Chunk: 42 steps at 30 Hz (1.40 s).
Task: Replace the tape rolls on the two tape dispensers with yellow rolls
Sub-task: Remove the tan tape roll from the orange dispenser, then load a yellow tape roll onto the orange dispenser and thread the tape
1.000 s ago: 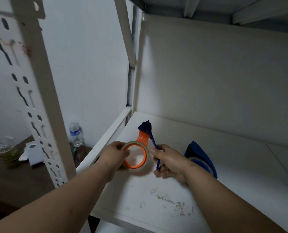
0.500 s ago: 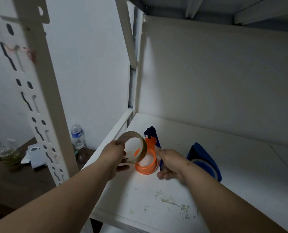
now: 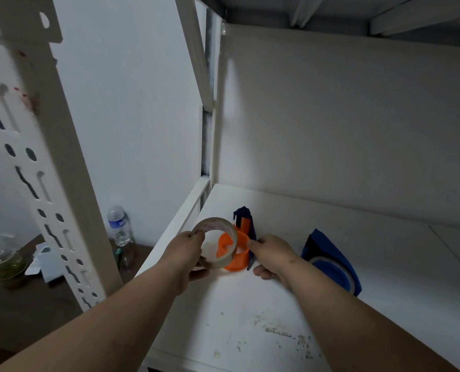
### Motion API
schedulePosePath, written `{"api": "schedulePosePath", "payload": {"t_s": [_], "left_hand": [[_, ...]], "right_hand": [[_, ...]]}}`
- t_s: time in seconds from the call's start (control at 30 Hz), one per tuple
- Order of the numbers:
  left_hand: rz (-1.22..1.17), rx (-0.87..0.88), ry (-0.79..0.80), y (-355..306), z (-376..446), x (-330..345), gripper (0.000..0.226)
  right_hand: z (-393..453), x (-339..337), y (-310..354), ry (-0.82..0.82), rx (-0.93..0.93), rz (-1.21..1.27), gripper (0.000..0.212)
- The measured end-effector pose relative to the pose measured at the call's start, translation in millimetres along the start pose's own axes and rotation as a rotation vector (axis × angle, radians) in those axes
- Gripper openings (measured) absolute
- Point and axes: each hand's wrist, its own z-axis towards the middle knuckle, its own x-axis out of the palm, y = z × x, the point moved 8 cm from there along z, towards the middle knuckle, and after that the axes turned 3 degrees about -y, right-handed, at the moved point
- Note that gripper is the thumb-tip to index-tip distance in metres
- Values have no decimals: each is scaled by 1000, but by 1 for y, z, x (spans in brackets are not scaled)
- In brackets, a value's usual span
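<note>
At lower centre of the frame, the left hand (image 3: pixel 186 253) pinched a clear roll (image 3: pixel 215 247) by its rim, holding it tilted just in front of an orange hub (image 3: pixel 235 255). That hub belonged to a dispenser (image 3: pixel 246 224), blue with an orange core, which stood on a white shelf (image 3: pixel 250 318). The right hand (image 3: pixel 273 257) gripped the dispenser's blue side, fingers curled round it. A second dispenser (image 3: pixel 336 260), blue, lay to the right of centre on the same shelf, with a roll (image 3: pixel 330 273) seated inside it. At lower left, one bottle (image 3: pixel 120 226) stood on a dark table (image 3: pixel 35 304), and one jar (image 3: pixel 5 263) holding yellowish liquid sat near the frame's left edge. Two dispensers and two rolls showed.
</note>
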Motion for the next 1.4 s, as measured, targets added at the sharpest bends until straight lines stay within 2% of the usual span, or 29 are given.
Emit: {"api": "schedulePosePath", "payload": {"t_s": [0.1,0.27,0.37,0.47,0.63,0.67,0.73,0.8,0.83,0.9,1.0,1.07,1.2,1.3,1.4], "left_hand": [[30,-13,-46,7,6,-3,21],[120,30,-119,11,12,-14,27],[131,54,-118,8,10,-12,33],[180,65,-71,7,12,-3,39],[379,86,-15,9,18,18,46],[484,105,-9,6,18,23,46],[784,200,-45,-6,16,28,48],[860,291,-128,-21,10,28,52],[794,327,-145,-27,6,29,51],[491,331,-59,-31,-2,37,45],[120,143,164,-26,-13,58,45],[-44,7,243,-21,-16,67,46],[-194,-76,304,-17,-22,81,35],[-238,-95,340,-16,-34,98,34],[-239,-100,444,-17,-59,129,25]], "right_hand": [[0,0,1,-35,45,21,20],[-1,-27,4,-207,77,-111,30],[-1,-47,6,-290,67,-105,34],[-3,-55,8,-289,46,-79,35],[-7,-61,16,-350,-95,-202,26],[-8,-61,16,-346,-110,-218,24],[-10,-61,14,-342,-137,-220,24],[-14,-62,14,-345,-162,-184,22],[-15,-62,14,-344,-169,-155,23],[-19,-60,12,-338,-169,-76,21],[-27,-55,8,-301,-168,115,17],[-34,-51,8,-270,-183,183,16],[-53,-52,7,-272,-241,256,18],[-70,-63,-6,-305,-239,313,25],[-87,-86,-28,-366,-214,346,26]]}}
